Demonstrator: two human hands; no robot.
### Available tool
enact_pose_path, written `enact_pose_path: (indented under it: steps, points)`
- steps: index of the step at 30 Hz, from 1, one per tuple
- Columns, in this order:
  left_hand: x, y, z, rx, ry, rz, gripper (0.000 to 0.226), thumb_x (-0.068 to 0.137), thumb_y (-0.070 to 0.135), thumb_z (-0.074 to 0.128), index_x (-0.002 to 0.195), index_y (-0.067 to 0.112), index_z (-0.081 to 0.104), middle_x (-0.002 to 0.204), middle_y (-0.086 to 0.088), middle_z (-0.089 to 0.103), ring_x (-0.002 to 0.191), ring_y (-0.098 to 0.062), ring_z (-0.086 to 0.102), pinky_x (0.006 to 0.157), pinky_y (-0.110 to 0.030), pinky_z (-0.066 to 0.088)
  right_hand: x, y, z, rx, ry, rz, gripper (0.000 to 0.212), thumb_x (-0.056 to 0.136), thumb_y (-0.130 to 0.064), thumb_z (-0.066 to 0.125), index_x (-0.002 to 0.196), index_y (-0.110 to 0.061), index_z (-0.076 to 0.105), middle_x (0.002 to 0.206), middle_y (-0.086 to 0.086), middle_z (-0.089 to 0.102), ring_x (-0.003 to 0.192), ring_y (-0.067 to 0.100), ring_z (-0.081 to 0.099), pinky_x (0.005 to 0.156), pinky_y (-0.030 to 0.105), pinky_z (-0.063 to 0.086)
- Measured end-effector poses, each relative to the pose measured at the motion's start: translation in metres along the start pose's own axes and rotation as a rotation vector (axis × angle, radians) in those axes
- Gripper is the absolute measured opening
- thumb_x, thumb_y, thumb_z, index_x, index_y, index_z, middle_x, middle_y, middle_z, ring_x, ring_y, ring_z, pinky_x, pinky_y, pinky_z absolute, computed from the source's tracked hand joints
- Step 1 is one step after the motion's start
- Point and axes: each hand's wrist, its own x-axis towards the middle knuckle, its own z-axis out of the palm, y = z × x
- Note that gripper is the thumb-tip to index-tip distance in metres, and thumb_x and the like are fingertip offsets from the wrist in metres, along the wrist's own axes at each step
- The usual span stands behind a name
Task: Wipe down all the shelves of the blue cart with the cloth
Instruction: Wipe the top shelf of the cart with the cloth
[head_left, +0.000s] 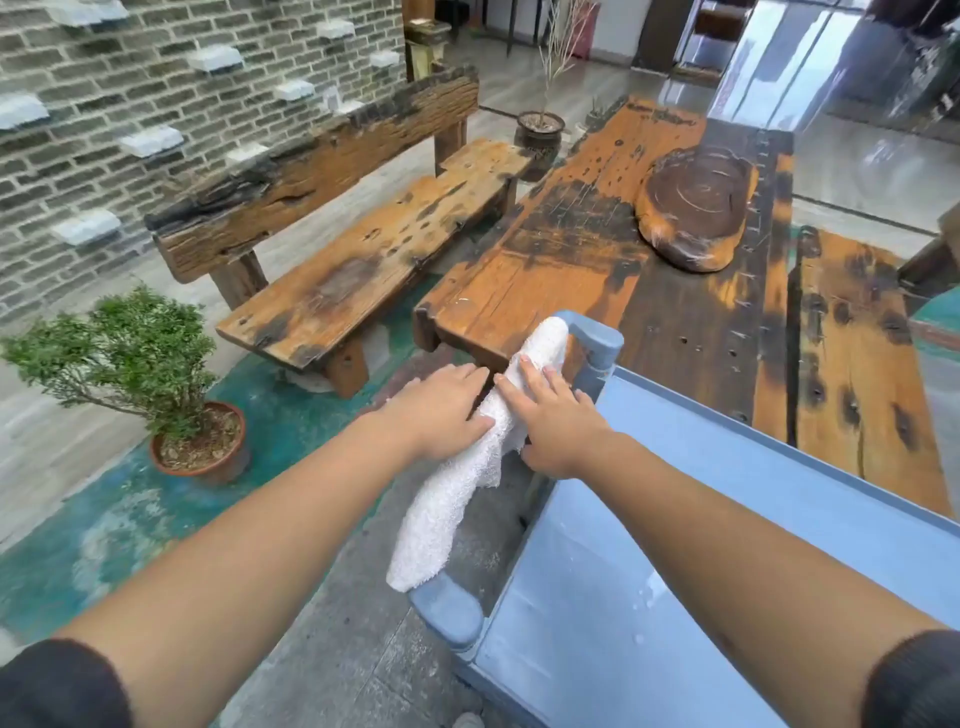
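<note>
Draping over the cart handle, the white cloth is lying under your 2 flat, open hands, left hand and right hand; neither is gripping it, so it is risking sliding floorward before reaching the top shelf beside your right fingers.

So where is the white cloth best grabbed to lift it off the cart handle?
Probably at the bunched middle of the white cloth, where it drapes over the cart handle between the left hand and right hand. Come from above, pinching across its narrow width; the lower end hangs loose and would trail.
</note>
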Motion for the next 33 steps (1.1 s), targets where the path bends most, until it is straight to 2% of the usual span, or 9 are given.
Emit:
enact_pose_path:
  steps: [4, 8, 12, 17, 19, 21, 26, 30, 33]
  points:
    - [0.007, 0.005, 0.02, -0.136, -0.153, -0.144, 0.081, 0.092, 0.058, 0.042, 0.15, 0.007, 0.017, 0.143, -0.017, 0.047, 0.126, -0.033, 0.049, 0.096, -0.046, 0.046, 0.006, 0.0, 0.01, -0.029, 0.068, -0.03, 0.089, 0.089, -0.019, 0.055, 0.152, -0.037, -0.004, 0.163, -0.001, -0.011, 0.147, 0.031, 0.006, 0.112, 0.052, 0.025]
    - [0.003, 0.014, 0.036, -0.14, -0.034, -0.207, 0.052, 0.096, 0.052, 0.038, 0.119, 0.006, 0.048, 0.108, -0.016, 0.061, 0.089, -0.032, 0.058, 0.07, -0.041, 0.048, 0.02, 0.019, -0.003, -0.155, 0.207, -0.158, 0.067, 0.093, -0.012, 0.051, 0.15, -0.034, 0.024, 0.154, 0.004, 0.025, 0.117, 0.037, 0.041, 0.082, 0.045, 0.046]
    - [-0.003, 0.02, 0.037, -0.057, 0.051, -0.219, 0.043, 0.1, 0.047, 0.028, 0.11, 0.011, 0.05, 0.104, -0.016, 0.061, 0.095, -0.039, 0.058, 0.07, -0.042, 0.044, 0.038, 0.027, -0.019, -0.205, 0.232, -0.285, 0.043, 0.091, -0.018, 0.056, 0.133, -0.028, 0.053, 0.127, 0.007, 0.055, 0.099, 0.034, 0.057, 0.069, 0.043, 0.051]
    - [-0.008, 0.022, 0.024, 0.048, 0.106, -0.213, 0.036, 0.102, 0.042, 0.026, 0.095, 0.019, 0.053, 0.094, -0.011, 0.059, 0.095, -0.038, 0.059, 0.07, -0.039, 0.04, 0.045, 0.03, -0.028, -0.344, 0.221, -0.359, 0.021, 0.085, -0.017, 0.062, 0.105, -0.023, 0.065, 0.092, -0.001, 0.063, 0.086, 0.024, 0.062, 0.046, 0.025, 0.022]
    - [-0.008, 0.019, 0.018, 0.047, 0.124, -0.185, 0.033, 0.102, 0.041, 0.028, 0.086, 0.02, 0.047, 0.09, -0.01, 0.057, 0.092, -0.038, 0.059, 0.069, -0.04, 0.042, 0.043, 0.034, -0.03, -0.308, 0.257, -0.346, 0.008, 0.082, -0.013, 0.066, 0.084, -0.02, 0.063, 0.075, -0.002, 0.059, 0.073, 0.025, 0.061, 0.044, 0.023, 0.016]
    - [-0.008, 0.018, 0.009, 0.018, 0.142, -0.155, 0.031, 0.102, 0.04, 0.028, 0.083, 0.02, 0.042, 0.084, -0.008, 0.053, 0.087, -0.038, 0.058, 0.069, -0.042, 0.045, 0.039, 0.038, -0.033, -0.221, 0.323, -0.313, 0.008, 0.084, -0.013, 0.064, 0.078, -0.016, 0.059, 0.07, 0.0, 0.057, 0.071, 0.028, 0.059, 0.045, 0.03, 0.037]
    - [-0.005, 0.016, -0.02, -0.08, 0.224, -0.078, 0.031, 0.101, 0.041, 0.031, 0.078, 0.023, 0.04, 0.073, -0.005, 0.051, 0.077, -0.036, 0.056, 0.068, -0.044, 0.049, 0.019, 0.044, -0.053, 0.137, 0.367, -0.259, 0.015, 0.094, -0.026, 0.055, 0.101, -0.013, 0.061, 0.103, 0.005, 0.067, 0.115, 0.027, 0.053, 0.086, 0.045, 0.046]
    - [0.001, 0.023, -0.049, -0.168, 0.256, 0.004, 0.035, 0.102, 0.036, 0.036, 0.069, 0.022, 0.04, 0.069, -0.007, 0.054, 0.068, -0.031, 0.055, 0.06, -0.038, 0.047, -0.001, 0.054, -0.082, 0.283, 0.268, -0.175, 0.012, 0.097, -0.033, 0.052, 0.094, -0.024, 0.044, 0.087, 0.002, 0.058, 0.08, 0.024, 0.054, 0.073, 0.046, 0.047]
    - [0.005, 0.029, -0.067, -0.124, 0.265, 0.066, 0.036, 0.102, 0.038, 0.033, 0.077, 0.016, 0.046, 0.069, -0.007, 0.055, 0.062, -0.025, 0.054, 0.059, -0.039, 0.05, -0.023, 0.059, -0.108, 0.317, 0.316, -0.125, 0.015, 0.098, -0.033, 0.054, 0.096, -0.019, 0.049, 0.082, 0.003, 0.058, 0.078, 0.025, 0.055, 0.068, 0.042, 0.045]
